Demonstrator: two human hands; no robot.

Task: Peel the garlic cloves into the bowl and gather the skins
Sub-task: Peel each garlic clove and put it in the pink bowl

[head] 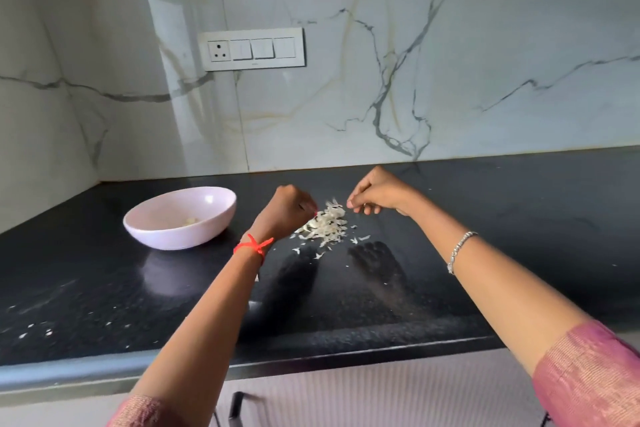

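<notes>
Pink woven sleeves (588,378) are cut off at the bottom edge, and between them a dark cabinet handle (235,406) shows only in part below the tabletop's front edge. The tabletop (502,225) is polished black stone, glossy enough to mirror both hands.

The left hand (291,211), with a red thread (254,246) tied at the wrist, is seen from the back with its fingers curled under. They are hidden, so I cannot tell whether they hold anything. The right hand (379,192), with a silver bracelet (459,250) on the forearm, has bent fingers pointing down. Whether their tips pinch a skin is too blurred to tell.

Between the two hands, toward the tabletop's back edge, lies the pile of garlic skins (327,224), thin, pale and papery, with a few loose flakes just in front of it. More white flecks (34,329) lie near the front left corner.

Left of the hands sits a shallow, smooth, pale pink bowl (173,237). A few peeled cloves (188,220) rest inside it, hard to make out.

Behind rises a veined marble wall (450,80) with a white switch plate (251,48).
</notes>
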